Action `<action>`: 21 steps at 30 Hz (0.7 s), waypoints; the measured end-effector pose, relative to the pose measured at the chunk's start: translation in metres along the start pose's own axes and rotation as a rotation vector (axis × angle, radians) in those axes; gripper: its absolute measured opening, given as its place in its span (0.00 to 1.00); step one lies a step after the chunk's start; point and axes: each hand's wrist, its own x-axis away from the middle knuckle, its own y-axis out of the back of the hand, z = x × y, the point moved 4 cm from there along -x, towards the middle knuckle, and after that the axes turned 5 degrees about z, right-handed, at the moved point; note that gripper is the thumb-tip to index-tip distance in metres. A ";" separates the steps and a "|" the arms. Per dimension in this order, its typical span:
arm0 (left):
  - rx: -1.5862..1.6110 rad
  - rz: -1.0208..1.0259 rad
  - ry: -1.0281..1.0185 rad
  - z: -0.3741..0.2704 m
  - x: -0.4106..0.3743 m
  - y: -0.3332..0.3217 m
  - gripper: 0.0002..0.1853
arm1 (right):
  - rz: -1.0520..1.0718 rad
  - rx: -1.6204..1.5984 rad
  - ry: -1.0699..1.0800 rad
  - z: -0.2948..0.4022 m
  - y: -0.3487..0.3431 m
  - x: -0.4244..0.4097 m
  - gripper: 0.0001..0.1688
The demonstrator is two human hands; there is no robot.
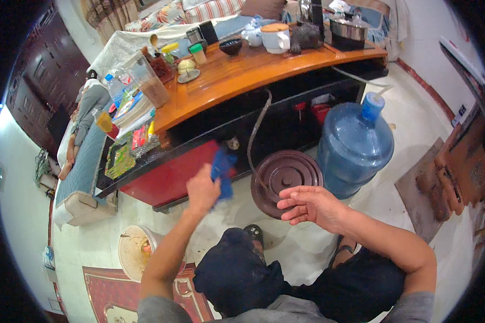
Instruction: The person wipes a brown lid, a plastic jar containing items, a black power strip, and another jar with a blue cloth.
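My left hand [203,189] grips a blue cloth [224,173], blurred, in front of the red panel [165,173] of the tea table. Over the near edge of a round brown lidded bin [287,173] hovers my right hand [311,208], its fingers apart and nothing in them. A grey hose [254,133] hangs from the table down to the bin's lid. Right of the bin stands a large blue water jug [353,145] with a tube running from its capped neck. The wooden tabletop [218,89] lies beyond both hands.
On the tabletop are a white lidded mug [275,38], a black bowl [230,46], a steel pot [348,32] and a clear plastic pitcher [147,78]. A white bucket [135,252] is at my left on the floor. A person's legs [83,121] rest on the sofa.
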 end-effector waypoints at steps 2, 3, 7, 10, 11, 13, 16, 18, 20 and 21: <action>-0.030 0.258 0.098 0.010 0.020 -0.060 0.18 | 0.011 0.000 -0.039 -0.008 0.001 -0.004 0.22; -0.021 0.361 0.149 0.012 0.023 -0.080 0.19 | 0.017 -0.014 -0.060 -0.010 0.001 -0.005 0.21; 0.089 0.110 0.031 0.006 -0.018 -0.114 0.24 | 0.005 -0.077 -0.134 -0.023 0.003 -0.004 0.20; -0.087 -0.077 -0.276 -0.018 -0.077 -0.129 0.27 | -0.068 -0.096 -0.189 -0.036 0.014 -0.008 0.19; -0.155 -0.076 -0.343 -0.024 -0.094 -0.138 0.29 | -0.082 -0.086 -0.197 -0.039 0.016 -0.011 0.19; -0.320 -0.028 -0.339 -0.028 -0.116 -0.183 0.31 | -0.126 -0.061 -0.206 -0.039 0.022 -0.015 0.19; 0.375 0.244 -0.258 0.067 -0.103 -0.297 0.35 | -0.079 0.006 -0.185 -0.021 -0.001 -0.027 0.18; 0.570 0.254 -0.290 0.075 -0.080 -0.334 0.36 | -0.097 0.005 -0.157 -0.012 0.008 -0.029 0.17; -0.153 0.323 -0.290 0.022 -0.081 -0.329 0.36 | -0.182 -0.035 -0.100 -0.005 0.035 -0.019 0.17; -0.412 0.317 -0.232 0.024 -0.078 -0.322 0.36 | -0.187 -0.037 -0.092 -0.003 0.038 -0.020 0.17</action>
